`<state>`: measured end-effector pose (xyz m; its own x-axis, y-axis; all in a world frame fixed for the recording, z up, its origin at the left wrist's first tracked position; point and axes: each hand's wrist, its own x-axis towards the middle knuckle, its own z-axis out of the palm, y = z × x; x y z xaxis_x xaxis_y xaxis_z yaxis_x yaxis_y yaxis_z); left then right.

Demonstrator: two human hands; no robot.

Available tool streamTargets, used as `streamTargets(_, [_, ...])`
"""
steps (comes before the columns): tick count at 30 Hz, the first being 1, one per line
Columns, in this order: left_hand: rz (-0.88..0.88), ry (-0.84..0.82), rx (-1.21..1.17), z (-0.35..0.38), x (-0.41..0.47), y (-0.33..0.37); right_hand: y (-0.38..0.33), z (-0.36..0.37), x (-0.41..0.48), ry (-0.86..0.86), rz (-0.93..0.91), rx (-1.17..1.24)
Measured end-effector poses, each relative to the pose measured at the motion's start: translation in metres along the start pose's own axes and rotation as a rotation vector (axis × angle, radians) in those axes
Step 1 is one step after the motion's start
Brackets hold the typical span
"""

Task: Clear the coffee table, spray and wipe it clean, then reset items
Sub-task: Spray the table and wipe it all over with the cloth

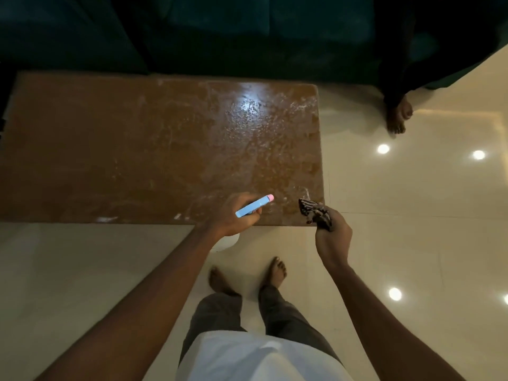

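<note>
The brown coffee table fills the middle of the view, and its right half is wet with spray droplets and streaks. My left hand grips a slim blue spray bottle with a pink tip, held over the table's near edge and pointing right. My right hand holds a bunched dark patterned cloth just above the table's near right corner. Nothing stands on the tabletop.
A dark teal sofa runs along the far side of the table. Another person's bare foot stands on the glossy cream tiled floor at the far right. My own bare feet are close to the table's near edge.
</note>
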<state>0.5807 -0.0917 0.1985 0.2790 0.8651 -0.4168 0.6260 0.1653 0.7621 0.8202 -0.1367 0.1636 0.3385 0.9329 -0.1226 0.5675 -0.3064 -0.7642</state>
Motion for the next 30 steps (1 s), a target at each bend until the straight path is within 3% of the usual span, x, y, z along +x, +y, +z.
streamTargets(4, [-0.042,-0.13,0.009,0.026,0.014,0.0,0.022,-0.009,0.013,-0.03,0.031,0.002])
streamTargets(7, [-0.091,-0.131,0.047,0.037,0.025,-0.002,0.036,-0.008,0.021,-0.089,0.057,0.022])
streamTargets(13, [-0.148,-0.04,0.093,0.052,0.055,-0.016,0.06,-0.002,0.043,-0.104,0.134,0.086])
streamTargets(17, [-0.19,0.122,0.05,0.05,0.074,-0.035,0.071,0.008,0.067,0.0,0.125,0.084])
streamTargets(22, [-0.076,0.31,-0.032,0.041,0.098,-0.053,0.09,0.053,0.11,0.067,0.057,0.034])
streamTargets(25, [-0.013,0.398,-0.142,0.038,0.11,-0.058,0.108,0.095,0.128,-0.13,-0.006,-0.064])
streamTargets(27, [0.007,0.464,-0.203,0.038,0.114,-0.052,0.12,0.123,0.119,-0.326,-0.145,-0.272])
streamTargets(30, [0.056,0.554,-0.284,0.045,0.119,-0.051,0.14,0.147,0.081,-0.471,-0.406,-0.469])
